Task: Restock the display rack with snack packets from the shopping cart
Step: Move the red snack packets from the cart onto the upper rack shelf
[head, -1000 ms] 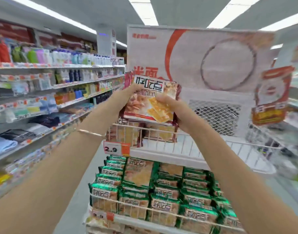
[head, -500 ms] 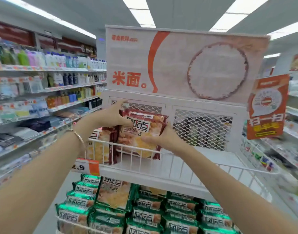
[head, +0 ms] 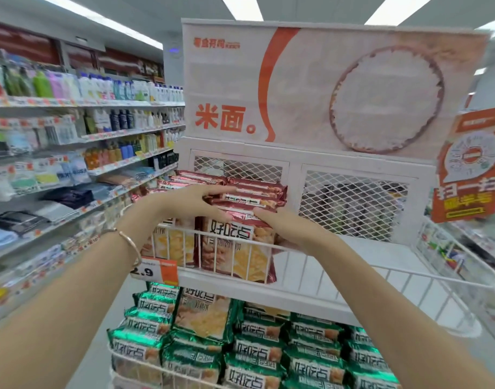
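Half a second ago the red snack packet [head: 235, 248] was tilted in both hands above the front rail of the top wire basket [head: 381, 279]. It now stands upright inside that basket, right behind the rail at the left end and at the front of the row of red packets [head: 254, 192] that runs toward the basket's mesh back. A second ago it was held higher, in front of the rice sign board [head: 324, 88] above the basket. The left hand [head: 195, 200] reaches over the rail with its fingers straight and together, lying flat across the tops of the packets behind the front one; a thin bracelet [head: 128, 242] circles its wrist. The right hand [head: 288, 228] grips the front packet at its right side, thumb along the top edge and fingers curled round the side, partly hidden behind the rail. Green snack packets [head: 254, 346] fill the tier below the basket, and a price tag [head: 153, 270] hangs at its front left corner.
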Demonstrator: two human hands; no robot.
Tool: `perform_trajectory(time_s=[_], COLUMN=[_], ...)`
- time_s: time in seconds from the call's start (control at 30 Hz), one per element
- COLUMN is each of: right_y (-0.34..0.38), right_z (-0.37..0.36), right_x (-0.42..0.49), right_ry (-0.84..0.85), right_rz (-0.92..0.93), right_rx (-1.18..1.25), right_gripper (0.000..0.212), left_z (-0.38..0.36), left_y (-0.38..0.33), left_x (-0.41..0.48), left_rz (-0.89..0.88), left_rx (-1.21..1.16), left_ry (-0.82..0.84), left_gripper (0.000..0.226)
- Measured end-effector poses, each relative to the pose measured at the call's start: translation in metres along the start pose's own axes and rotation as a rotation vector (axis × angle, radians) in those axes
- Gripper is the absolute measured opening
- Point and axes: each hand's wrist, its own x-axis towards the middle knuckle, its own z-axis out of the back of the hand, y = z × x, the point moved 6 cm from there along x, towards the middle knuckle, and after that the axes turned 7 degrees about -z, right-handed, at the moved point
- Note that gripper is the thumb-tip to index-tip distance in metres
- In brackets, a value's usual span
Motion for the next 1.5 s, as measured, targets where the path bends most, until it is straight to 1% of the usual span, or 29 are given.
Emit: perform_trajectory(time_s=[0.03, 0.07, 0.1, 0.13, 0.17, 0.2, 0.23, 0.27, 0.3, 0.37, 0.4, 0.47, 0.53, 0.6, 0.67, 0.77, 0.87, 0.97, 1.07, 1.2, 1.33, 1.43, 1.5], right_y=[-0.008, -0.002, 0.007, 0.022, 0.035, 0.045, 0.054, 0.064, 0.075, 0.088, 0.095, 0.108, 0.12, 0.13, 0.137, 0.134, 0.116, 0.087, 0.056, 0.026, -0.001, -0.018, -0.029], right_z=[0.0, 0.0, 0.001, 0.003, 0.004, 0.006, 0.008, 0.006, -0.001, -0.021, -0.034, -0.063, -0.103, -0.151, -0.205, -0.299, -0.399, -0.49, -0.568, -0.644, -0.7, -0.736, -0.758], right_x=[0.016, 0.001, -0.021, -0.051, -0.07, -0.083, -0.095, -0.109, -0.121, -0.127, -0.129, -0.131, -0.134, -0.137, -0.144, -0.149, -0.157, -0.169, -0.185, -0.199, -0.194, -0.177, -0.16], right_ry=[0.012, -0.004, -0.038, -0.118, -0.218, -0.35, -0.487, -0.587, -0.635, -0.626, -0.626, -0.622, -0.595, -0.552, -0.472, -0.307, -0.117, 0.036, 0.226, 0.421, 0.582, 0.696, 0.77], right_rz=[-0.001, 0.012, 0.021, 0.065, 0.124, 0.212, 0.334, 0.444, 0.544, 0.67, 0.704, 0.789, 0.865, 0.945, 0.999, 1.003, 0.994, 0.993, 0.963, 0.91, 0.877, 0.846, 0.811], right_rx=[0.034, 0.071, 0.098, 0.074, 0.022, -0.032, -0.112, -0.2, -0.269, -0.359, -0.395, -0.45, -0.504, -0.539, -0.521, -0.527, -0.581, -0.63, -0.712, -0.816, -0.896, -0.96, -1.005], right_gripper=[0.132, 0.132, 0.126, 0.111, 0.09, 0.075, 0.066, 0.062, 0.059, 0.054, 0.051, 0.049, 0.048, 0.048, 0.048, 0.051, 0.052, 0.049, 0.049, 0.048, 0.043, 0.052, 0.053], left_z=[0.0, -0.001, -0.002, -0.003, -0.002, 0.0, 0.004, 0.009, 0.015, 0.03, 0.038, 0.048, 0.05, 0.043, 0.026, -0.009, -0.053, -0.102, -0.151, -0.202, -0.238, -0.262, -0.273], left_y=[-0.002, -0.002, -0.003, -0.003, -0.005, -0.006, -0.008, -0.009, -0.01, -0.001, 0.01, 0.041, 0.08, 0.124, 0.168, 0.226, 0.272, 0.305, 0.325, 0.353, 0.382, 0.41, 0.43], left_x=[-0.001, -0.001, -0.002, -0.003, -0.004, -0.007, -0.012, -0.018, -0.028, -0.053, -0.069, -0.106, -0.15, -0.197, -0.248, -0.33, -0.411, -0.487, -0.545, -0.594, -0.614, -0.62, -0.621], left_rz=[-0.014, -0.017, -0.014, -0.013, -0.015, -0.02, -0.034, -0.05, -0.069, -0.088, -0.081, -0.003, 0.123, 0.259, 0.412, 0.614, 0.777, 0.922, 1.035, 1.172, 1.262, 1.338, 1.381], left_rx=[-0.042, -0.047, -0.034, -0.011, 0.004, 0.016, 0.006, -0.029, -0.088, -0.195, -0.187, -0.091, 0.004, 0.057, 0.052, 0.023, -0.046, -0.097, -0.138, -0.21, -0.308, -0.402, -0.426], left_ry=[0.005, 0.016, 0.023, 0.021, 0.0, -0.036, -0.093, -0.171, -0.275, -0.527, -0.666, -0.879, -0.97, -0.971, -0.935, -0.893, -0.822, -0.767, -0.723, -0.66, -0.659, -0.646, -0.657], left_gripper=[0.069, 0.065, 0.062, 0.061, 0.062, 0.065, 0.067, 0.067, 0.062, 0.039, 0.03, 0.023, 0.025, 0.026, 0.027, 0.029, 0.025, 0.016, 0.02, 0.025, 0.014, 0.023, 0.023])
